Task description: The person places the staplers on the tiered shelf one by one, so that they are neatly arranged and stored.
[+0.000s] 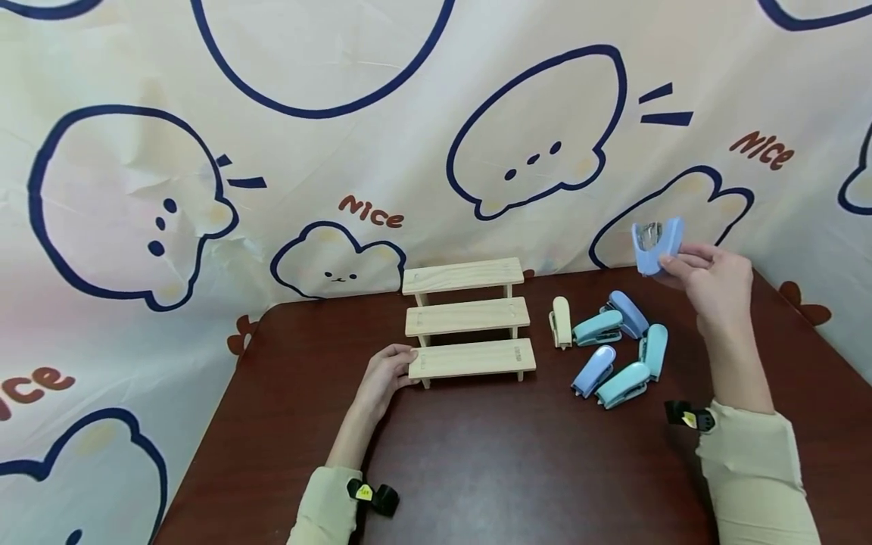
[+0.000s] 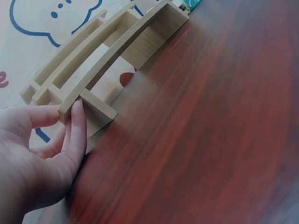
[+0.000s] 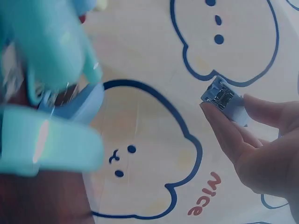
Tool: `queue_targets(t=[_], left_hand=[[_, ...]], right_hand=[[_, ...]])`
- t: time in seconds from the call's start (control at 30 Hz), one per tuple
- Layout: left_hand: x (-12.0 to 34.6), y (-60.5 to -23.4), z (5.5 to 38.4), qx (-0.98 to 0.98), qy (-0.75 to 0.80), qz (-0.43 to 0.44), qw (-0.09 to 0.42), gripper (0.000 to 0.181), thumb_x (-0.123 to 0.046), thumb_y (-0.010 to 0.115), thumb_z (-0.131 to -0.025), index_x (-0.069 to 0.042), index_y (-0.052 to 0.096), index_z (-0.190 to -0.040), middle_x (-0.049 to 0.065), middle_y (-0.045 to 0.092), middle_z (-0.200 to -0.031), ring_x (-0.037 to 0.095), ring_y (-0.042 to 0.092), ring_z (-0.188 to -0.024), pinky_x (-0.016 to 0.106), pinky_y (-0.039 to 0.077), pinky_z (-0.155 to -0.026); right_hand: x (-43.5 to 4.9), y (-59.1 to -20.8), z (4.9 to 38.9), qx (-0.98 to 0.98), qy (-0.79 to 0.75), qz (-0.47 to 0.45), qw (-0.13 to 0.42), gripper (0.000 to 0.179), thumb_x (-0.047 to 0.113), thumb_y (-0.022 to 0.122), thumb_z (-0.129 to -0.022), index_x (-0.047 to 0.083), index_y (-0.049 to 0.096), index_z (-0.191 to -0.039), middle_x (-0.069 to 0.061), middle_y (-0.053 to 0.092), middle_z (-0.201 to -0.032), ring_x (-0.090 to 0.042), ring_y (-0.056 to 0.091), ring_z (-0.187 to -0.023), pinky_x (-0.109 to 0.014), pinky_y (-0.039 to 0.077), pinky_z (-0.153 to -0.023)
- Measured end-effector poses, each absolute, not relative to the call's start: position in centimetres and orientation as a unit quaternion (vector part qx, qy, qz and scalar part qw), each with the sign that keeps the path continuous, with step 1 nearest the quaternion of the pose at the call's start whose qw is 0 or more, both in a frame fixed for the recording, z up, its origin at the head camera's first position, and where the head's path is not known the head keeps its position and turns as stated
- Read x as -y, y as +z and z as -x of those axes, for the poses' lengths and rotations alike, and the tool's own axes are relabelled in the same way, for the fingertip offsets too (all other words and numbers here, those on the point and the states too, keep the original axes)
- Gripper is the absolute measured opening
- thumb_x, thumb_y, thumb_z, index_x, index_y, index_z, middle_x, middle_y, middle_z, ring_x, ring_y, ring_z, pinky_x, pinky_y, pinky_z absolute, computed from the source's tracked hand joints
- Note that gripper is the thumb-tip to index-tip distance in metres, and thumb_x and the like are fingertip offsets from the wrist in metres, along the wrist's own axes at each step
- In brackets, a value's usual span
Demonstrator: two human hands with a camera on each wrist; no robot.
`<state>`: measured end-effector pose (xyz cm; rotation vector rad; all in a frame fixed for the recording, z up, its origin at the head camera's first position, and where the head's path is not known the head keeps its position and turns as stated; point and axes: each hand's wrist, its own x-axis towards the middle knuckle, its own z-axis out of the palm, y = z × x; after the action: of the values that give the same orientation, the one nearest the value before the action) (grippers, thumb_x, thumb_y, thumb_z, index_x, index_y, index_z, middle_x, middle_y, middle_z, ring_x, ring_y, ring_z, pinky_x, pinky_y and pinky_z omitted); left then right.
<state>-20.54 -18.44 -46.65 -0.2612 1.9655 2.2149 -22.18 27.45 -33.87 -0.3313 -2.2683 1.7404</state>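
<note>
My right hand (image 1: 715, 284) holds a blue stapler (image 1: 657, 244) up above the back right of the table, pinched between thumb and fingers. The right wrist view shows the same stapler (image 3: 225, 100) from its metal end. At the left end of a three-step wooden rack (image 1: 470, 359), my left hand (image 1: 384, 378) pinches the lowest step. In the left wrist view the thumb and fingers (image 2: 78, 126) lie on either side of the board's end. Right of the rack sit a cream stapler (image 1: 561, 322), several teal staplers (image 1: 624, 384) and blue staplers (image 1: 594, 371).
The dark brown table (image 1: 490, 469) has its back edge against a patterned cloth (image 1: 327, 166) with cartoon drawings. The rack stands close to that cloth. The loose staplers lie close together between the rack and my right forearm (image 1: 739, 371).
</note>
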Motion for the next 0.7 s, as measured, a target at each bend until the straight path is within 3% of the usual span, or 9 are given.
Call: queue_targets(t=[0.23, 0.5, 0.7], left_hand=[[18.0, -46.6, 21.2, -0.659, 0.743, 0.083, 0.083, 0.019, -0.009, 0.065, -0.097, 0.005, 0.061, -0.111, 0.010, 0.064, -0.098, 0.016, 0.064, -0.079, 0.028, 0.057, -0.067], [18.1, -46.5, 20.9, -0.655, 0.745, 0.093, 0.078, 0.017, -0.008, 0.064, -0.097, 0.004, 0.061, -0.110, 0.010, 0.064, -0.098, 0.016, 0.064, -0.078, 0.028, 0.056, -0.065], [18.3, -46.8, 20.5, -0.655, 0.746, 0.093, 0.077, 0.018, -0.009, 0.065, -0.098, 0.004, 0.062, -0.110, 0.011, 0.064, -0.099, 0.016, 0.064, -0.078, 0.028, 0.056, -0.065]], right_hand=[[-26.5, -33.4, 21.9, 0.631, 0.747, 0.115, 0.175, 0.043, 0.015, 0.082, -0.090, 0.002, 0.070, -0.129, -0.006, 0.067, -0.128, -0.002, 0.073, -0.081, -0.018, 0.058, -0.073], [-23.6, -32.8, 22.8, 0.540, 0.820, 0.071, 0.174, 0.031, 0.009, 0.087, -0.084, 0.002, 0.078, -0.112, -0.006, 0.072, -0.108, -0.013, 0.077, -0.082, -0.026, 0.060, -0.070], [-21.0, -32.6, 23.5, 0.546, 0.819, 0.071, 0.165, 0.021, 0.008, 0.085, -0.086, 0.005, 0.079, -0.105, -0.008, 0.066, -0.112, -0.013, 0.076, -0.080, -0.024, 0.060, -0.070]])
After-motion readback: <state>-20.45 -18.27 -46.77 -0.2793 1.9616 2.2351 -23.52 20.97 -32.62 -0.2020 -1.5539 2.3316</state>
